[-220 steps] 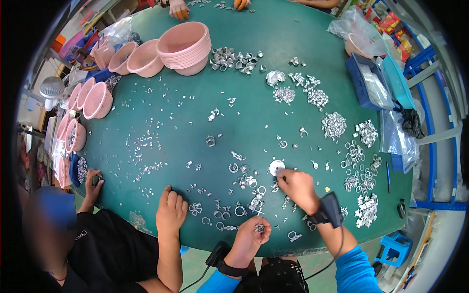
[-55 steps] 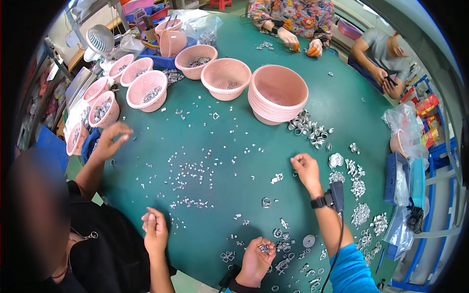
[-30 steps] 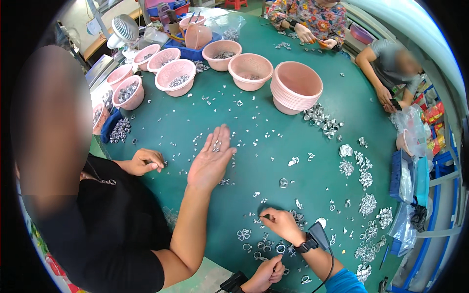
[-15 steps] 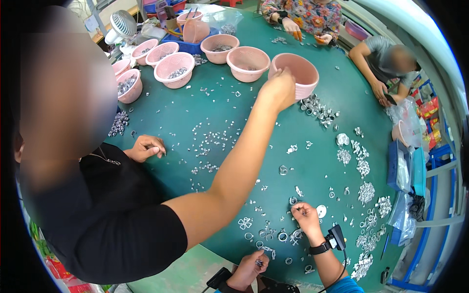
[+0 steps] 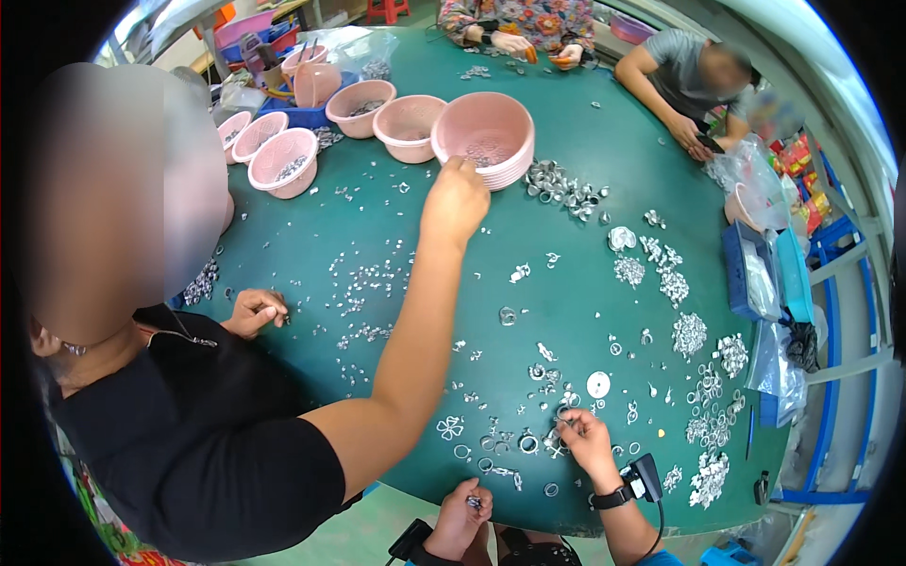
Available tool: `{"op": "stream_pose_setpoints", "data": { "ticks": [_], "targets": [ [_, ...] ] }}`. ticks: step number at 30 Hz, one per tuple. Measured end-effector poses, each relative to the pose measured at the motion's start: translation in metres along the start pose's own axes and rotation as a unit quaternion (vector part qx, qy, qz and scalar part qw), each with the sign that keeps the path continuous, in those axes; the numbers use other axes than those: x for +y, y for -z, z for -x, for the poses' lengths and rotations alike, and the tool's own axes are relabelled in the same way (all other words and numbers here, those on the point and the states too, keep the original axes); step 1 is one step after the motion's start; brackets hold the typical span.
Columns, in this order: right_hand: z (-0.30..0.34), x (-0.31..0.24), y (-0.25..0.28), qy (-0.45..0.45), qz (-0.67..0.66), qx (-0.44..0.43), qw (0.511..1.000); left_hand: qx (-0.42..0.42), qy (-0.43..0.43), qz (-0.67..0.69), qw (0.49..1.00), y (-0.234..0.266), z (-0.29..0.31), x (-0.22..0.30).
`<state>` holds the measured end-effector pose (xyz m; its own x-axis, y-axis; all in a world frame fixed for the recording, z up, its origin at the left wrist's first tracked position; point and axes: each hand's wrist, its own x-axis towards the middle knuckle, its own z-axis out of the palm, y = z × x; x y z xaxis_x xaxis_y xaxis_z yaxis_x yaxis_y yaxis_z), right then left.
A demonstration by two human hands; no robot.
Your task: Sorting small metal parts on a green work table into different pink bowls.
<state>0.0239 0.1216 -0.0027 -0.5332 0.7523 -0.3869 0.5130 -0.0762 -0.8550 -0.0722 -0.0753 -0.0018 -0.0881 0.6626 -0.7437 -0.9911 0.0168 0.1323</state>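
My left hand (image 5: 462, 517) is curled at the table's near edge, with small silvery metal pieces showing between its fingers. Over the table to the right, my right hand (image 5: 587, 441) pinches a small silvery ring-shaped piece (image 5: 563, 412) at its fingertips; the exact shape is partly hidden. Around it lie loose metal rings (image 5: 528, 442), a flower-shaped metal piece (image 5: 450, 427) and a flat pale disc (image 5: 598, 384). On the left, a co-worker's hand (image 5: 456, 203) is at the near rim of a stack of pink bowls (image 5: 483, 123).
The co-worker's arm (image 5: 401, 363) stretches across the table from the left. More pink bowls (image 5: 408, 128) stand at the back. Piles of small metal parts (image 5: 690, 334) line the right side, near blue trays (image 5: 751, 269). Two other people sit at the far side.
The whole view has shifted. My right hand has come slightly nearer to me relative to the pale disc. The co-worker's hand has moved from inside the top bowl's rim to its near edge.
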Motion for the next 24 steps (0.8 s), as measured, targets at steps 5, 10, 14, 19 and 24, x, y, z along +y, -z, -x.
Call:
{"op": "stream_pose_setpoints", "data": {
  "ticks": [5,10,14,19,24],
  "targets": [
    [-0.012,-0.011,-0.007,0.033,0.133,0.066,0.988,0.036,0.026,-0.015,0.999,-0.011,-0.002,0.0],
    [-0.001,-0.022,-0.017,0.028,0.18,0.063,0.981,0.039,0.036,-0.039,0.998,-0.008,-0.005,-0.004],
    [-0.021,-0.023,-0.01,0.028,0.2,0.123,0.972,0.027,0.046,-0.058,0.997,-0.01,-0.011,-0.007],
    [-0.024,-0.006,-0.011,0.114,0.291,0.12,0.942,0.023,0.061,-0.047,0.997,-0.02,-0.014,-0.007],
    [-0.016,-0.013,0.001,0.102,0.214,0.07,0.969,0.007,0.063,-0.038,0.997,-0.014,-0.023,-0.01]
  ]
}}
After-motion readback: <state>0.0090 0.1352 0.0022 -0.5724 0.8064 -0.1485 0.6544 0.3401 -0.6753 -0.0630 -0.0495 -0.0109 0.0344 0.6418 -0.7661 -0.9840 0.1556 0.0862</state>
